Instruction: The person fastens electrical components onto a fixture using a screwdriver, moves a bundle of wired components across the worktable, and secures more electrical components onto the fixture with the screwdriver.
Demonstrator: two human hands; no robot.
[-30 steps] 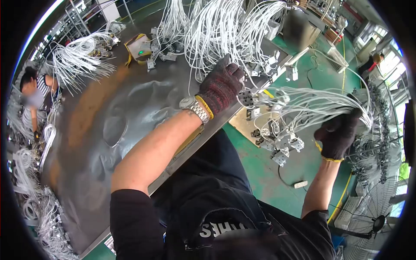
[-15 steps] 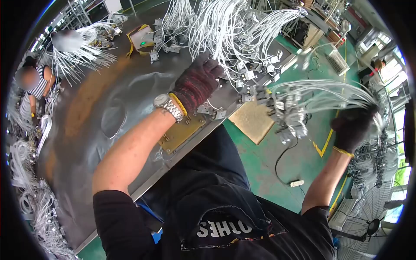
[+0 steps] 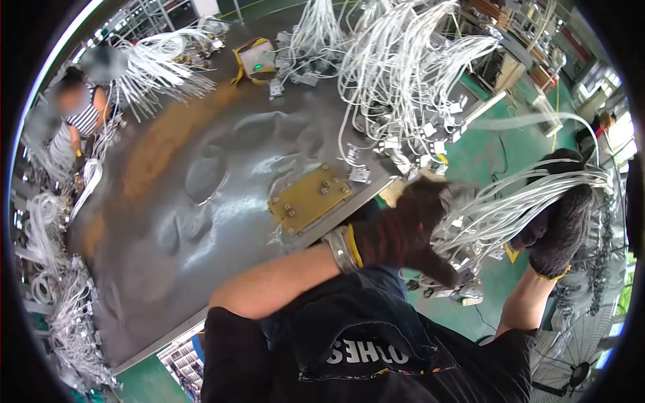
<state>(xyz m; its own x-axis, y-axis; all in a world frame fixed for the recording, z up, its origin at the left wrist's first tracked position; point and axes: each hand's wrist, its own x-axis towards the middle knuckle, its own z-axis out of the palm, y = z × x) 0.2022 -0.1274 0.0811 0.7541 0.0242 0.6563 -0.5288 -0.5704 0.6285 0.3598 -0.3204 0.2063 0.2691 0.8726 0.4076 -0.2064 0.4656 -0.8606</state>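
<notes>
My right hand (image 3: 561, 221), in a dark knit glove, grips a bundle of white wires (image 3: 500, 211) with its fingers wrapped round it. Metal-looking connectors (image 3: 463, 292) hang from the lower left end of the bundle, over the floor. My left hand (image 3: 413, 232), in a dark red-black glove and slightly blurred, is at the bundle's left side. Its thumb and fingers are spread apart about the wires; whether they touch cannot be made out. Left of that hand, a brass-coloured plate with small posts (image 3: 309, 199) lies at the metal table's edge.
The metal table (image 3: 248, 161) carries a large heap of white wire harnesses (image 3: 396, 60) at the back and a small box with a green light (image 3: 256, 60). A person in a striped top (image 3: 85, 117) is at the far left. A fan (image 3: 578, 363) stands at lower right.
My left hand has left the heap on the table and moved right and down to the held bundle. My right hand still grips the bundle, which now hangs lower and closer to me.
</notes>
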